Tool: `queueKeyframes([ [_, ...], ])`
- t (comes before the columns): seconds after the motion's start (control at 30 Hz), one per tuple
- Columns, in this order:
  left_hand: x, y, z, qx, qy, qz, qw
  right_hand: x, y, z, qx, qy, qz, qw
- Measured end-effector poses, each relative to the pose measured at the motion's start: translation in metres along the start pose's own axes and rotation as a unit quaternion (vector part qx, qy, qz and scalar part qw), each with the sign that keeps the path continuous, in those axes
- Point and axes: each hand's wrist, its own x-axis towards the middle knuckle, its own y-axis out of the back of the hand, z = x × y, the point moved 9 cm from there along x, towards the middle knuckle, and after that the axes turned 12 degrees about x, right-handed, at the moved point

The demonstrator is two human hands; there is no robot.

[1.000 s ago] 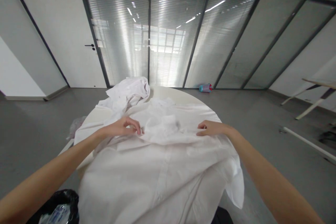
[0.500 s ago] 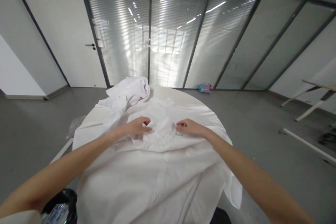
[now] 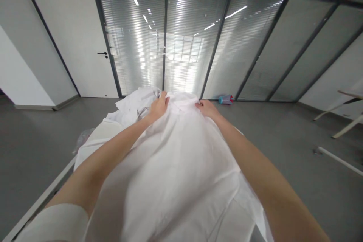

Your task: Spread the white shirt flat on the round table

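A white shirt (image 3: 184, 151) is stretched away from me over a round table, its near part spreading toward my body. At its far end, my left hand (image 3: 159, 107) is closed on the gathered cloth on the left. My right hand (image 3: 208, 108) pinches the same end on the right. Between the two hands the cloth is bunched, perhaps at the collar. Beside my left hand lies a crumpled heap of white cloth (image 3: 132, 104). Most of the tabletop (image 3: 105, 132) is hidden under fabric.
A blue and red bin (image 3: 225, 100) lies on its side by the glass partition (image 3: 184, 38). Clear plastic (image 3: 82, 138) is on the floor at the left. At the right are table legs (image 3: 347, 126) and a pale bar (image 3: 340, 160).
Both hands have moved away from me and up, now gripping the shirt's far end. The shirt has been lifted and pulled out longer, covering more of the table.
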Motion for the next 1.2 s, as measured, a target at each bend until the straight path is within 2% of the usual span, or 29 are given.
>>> queueKeyframes([
  [0.07,0.017,-0.026,-0.005,-0.01,-0.003,-0.04,0.999,0.013,-0.036,0.015,-0.018,-0.051,-0.031,0.998],
  [0.17,0.025,-0.068,-0.026,-0.019,-0.016,-0.117,0.993,0.016,-0.088,0.037,-0.009,-0.07,-0.072,0.995],
  [0.27,0.023,-0.094,-0.046,-0.026,-0.032,-0.169,0.985,0.016,-0.114,0.056,0.016,-0.073,-0.092,0.993],
  [0.4,0.028,-0.103,-0.055,-0.023,-0.048,-0.182,0.982,0.022,-0.113,0.067,0.028,-0.073,-0.076,0.994],
  [0.57,0.041,-0.104,-0.051,0.013,-0.031,-0.11,0.993,0.033,-0.103,0.061,0.003,-0.09,-0.037,0.995],
  [0.73,0.031,-0.123,-0.051,0.064,-0.01,-0.088,0.994,0.034,-0.118,0.058,-0.04,-0.13,-0.029,0.99],
  [0.87,0.03,-0.127,-0.05,0.101,0.0,-0.079,0.992,0.034,-0.125,0.056,-0.052,-0.132,-0.014,0.99],
  [0.97,0.032,-0.124,-0.048,0.117,-0.01,-0.083,0.99,0.035,-0.104,0.061,-0.033,-0.105,-0.004,0.994],
  [1.07,0.031,-0.12,-0.047,0.128,-0.018,-0.084,0.988,0.023,-0.051,0.086,-0.014,-0.08,0.027,0.996],
  [1.13,0.028,-0.118,-0.045,0.13,-0.019,-0.084,0.988,-0.005,-0.009,0.114,-0.026,-0.085,0.034,0.995],
  [1.2,0.024,-0.111,-0.038,0.139,-0.025,-0.055,0.988,-0.051,0.028,0.145,-0.052,-0.098,0.035,0.993],
])
